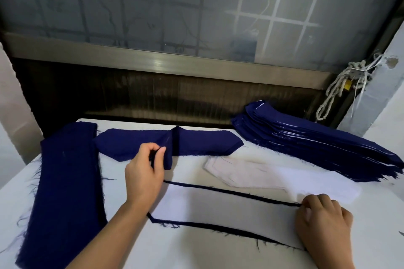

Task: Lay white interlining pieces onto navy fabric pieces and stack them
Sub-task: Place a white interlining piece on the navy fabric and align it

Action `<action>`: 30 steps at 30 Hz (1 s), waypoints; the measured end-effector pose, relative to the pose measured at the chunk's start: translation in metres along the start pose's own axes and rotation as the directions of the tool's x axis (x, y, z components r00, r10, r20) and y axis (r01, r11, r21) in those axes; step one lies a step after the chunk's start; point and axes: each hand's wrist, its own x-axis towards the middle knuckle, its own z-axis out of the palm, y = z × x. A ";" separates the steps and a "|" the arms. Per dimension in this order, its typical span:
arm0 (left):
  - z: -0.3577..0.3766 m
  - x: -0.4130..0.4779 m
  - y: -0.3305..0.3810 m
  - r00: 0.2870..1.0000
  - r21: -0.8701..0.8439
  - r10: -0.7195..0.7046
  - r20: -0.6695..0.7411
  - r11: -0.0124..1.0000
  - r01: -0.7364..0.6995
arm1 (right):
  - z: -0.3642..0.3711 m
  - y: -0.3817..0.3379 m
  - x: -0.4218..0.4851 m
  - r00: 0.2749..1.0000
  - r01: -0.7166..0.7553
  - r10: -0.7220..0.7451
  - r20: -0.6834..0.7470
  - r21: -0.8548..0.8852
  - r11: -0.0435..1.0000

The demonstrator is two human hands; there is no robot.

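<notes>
In front of me lies a navy piece covered by a white interlining piece [218, 207], with only a thin navy rim showing around it. My right hand [323, 223] pinches this pair at its right end, fingers curled. My left hand [145, 172] pinches a raised fold of the top navy fabric piece [196, 143] in the pile behind. To the right of that pile, loose white interlining pieces [247, 171] lie flat. At the back right is a tall, slanted stack of finished navy pieces [317, 144] with white edges showing between the layers.
A long, wide navy strip [65, 181] with frayed edges runs down the left of the white table [196, 251]. Behind the table are a dark sill and a frosted window [175, 6]. A knotted rope [341, 85] hangs at the right wall.
</notes>
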 end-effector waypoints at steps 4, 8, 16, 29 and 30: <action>0.001 -0.009 0.006 0.965 0.139 0.260 0.046 0.955 -0.263 | -0.004 -0.012 0.001 0.994 0.110 -0.109 -0.019 0.071 0.991; 0.002 -0.012 0.006 0.901 0.142 0.432 0.046 0.890 -0.434 | -0.012 -0.065 0.000 0.963 0.264 -0.270 -0.019 0.286 0.921; 0.002 -0.016 0.010 0.764 0.071 0.641 0.078 0.761 -0.645 | 0.000 -0.201 0.024 0.772 0.399 -0.623 0.123 0.670 0.626; -0.006 -0.011 0.009 0.900 -0.006 0.435 0.041 0.900 -0.435 | 0.017 -0.159 0.018 0.778 0.569 -0.626 -0.052 0.482 0.667; -0.006 -0.011 0.009 0.910 -0.025 0.413 0.041 0.911 -0.412 | 0.014 -0.152 0.020 0.772 0.595 -0.630 -0.079 0.436 0.675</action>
